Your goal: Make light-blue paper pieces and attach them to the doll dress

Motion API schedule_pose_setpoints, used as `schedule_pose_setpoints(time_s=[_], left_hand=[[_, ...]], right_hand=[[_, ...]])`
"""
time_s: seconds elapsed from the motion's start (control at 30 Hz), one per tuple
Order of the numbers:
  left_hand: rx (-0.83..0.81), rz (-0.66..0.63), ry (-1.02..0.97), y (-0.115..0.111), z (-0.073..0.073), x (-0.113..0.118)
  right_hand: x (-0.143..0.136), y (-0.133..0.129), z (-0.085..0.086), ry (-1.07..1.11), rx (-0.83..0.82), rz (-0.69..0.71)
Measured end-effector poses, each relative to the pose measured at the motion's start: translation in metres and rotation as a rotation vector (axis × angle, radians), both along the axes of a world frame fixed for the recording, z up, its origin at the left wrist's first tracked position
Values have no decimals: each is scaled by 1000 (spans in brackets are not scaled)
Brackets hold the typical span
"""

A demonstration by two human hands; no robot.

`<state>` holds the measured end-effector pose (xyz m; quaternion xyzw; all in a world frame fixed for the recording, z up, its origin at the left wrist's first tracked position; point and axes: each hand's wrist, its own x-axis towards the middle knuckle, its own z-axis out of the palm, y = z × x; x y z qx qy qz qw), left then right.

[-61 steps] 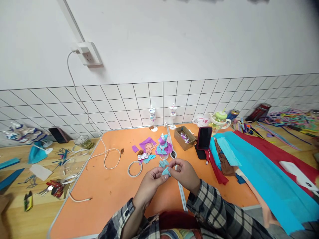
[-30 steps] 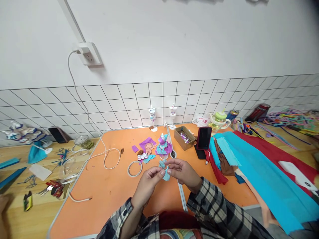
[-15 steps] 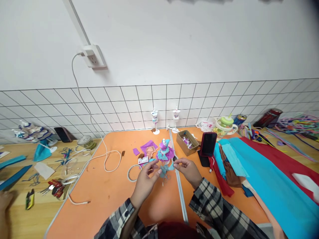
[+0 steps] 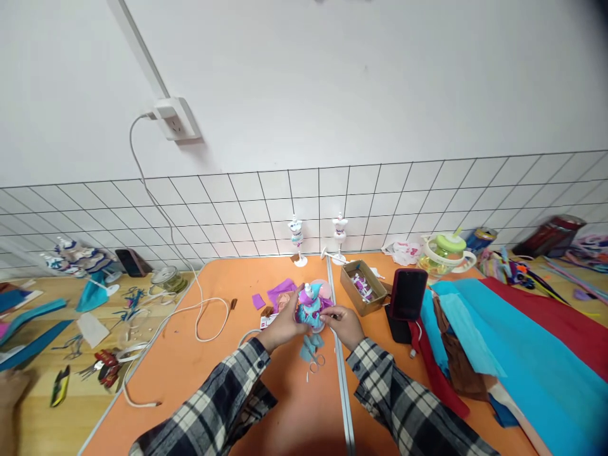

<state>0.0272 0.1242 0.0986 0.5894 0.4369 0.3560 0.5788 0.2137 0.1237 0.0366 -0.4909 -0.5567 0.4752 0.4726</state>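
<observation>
A small mannequin in a purple and blue ruffled dress [image 4: 310,305] stands upright at the middle of the orange table. My left hand [image 4: 284,324] is curved round its left side, gripping it. On its right side my right hand [image 4: 345,324] pinches the edge of the skirt between thumb and fingers. Just below the dress lie blue fabric scraps [image 4: 311,346] and small scissors [image 4: 316,363]. Behind my left hand are purple cloth [image 4: 278,292] and a peach cloth piece [image 4: 284,300].
Two bare-based mannequins [image 4: 297,240] stand at the wall. An open cardboard box [image 4: 365,288], a propped phone [image 4: 408,294] and a teapot [image 4: 446,254] are to the right, beside long blue cloth [image 4: 536,354]. A white cable [image 4: 201,316] curls at left. Another person's hand [image 4: 12,392] shows far left.
Both hands have moved in onto the dressed mannequin. My left hand has closed round it and my right hand now pinches its skirt. The scissors and blue scraps are more exposed. The view has shifted slightly.
</observation>
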Motion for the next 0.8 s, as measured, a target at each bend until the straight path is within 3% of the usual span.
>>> schedule_pose_setpoints(time_s=[0.23, 0.63, 0.8], left_hand=[[-19, 11, -13, 6, -8, 9], [-6, 24, 24, 0, 5, 11], [82, 93, 60, 4, 6, 8]], right_hand=[[0, -3, 1, -56, -7, -33], [-8, -9, 5, -50, 6, -62], [1, -12, 7, 3, 14, 27]])
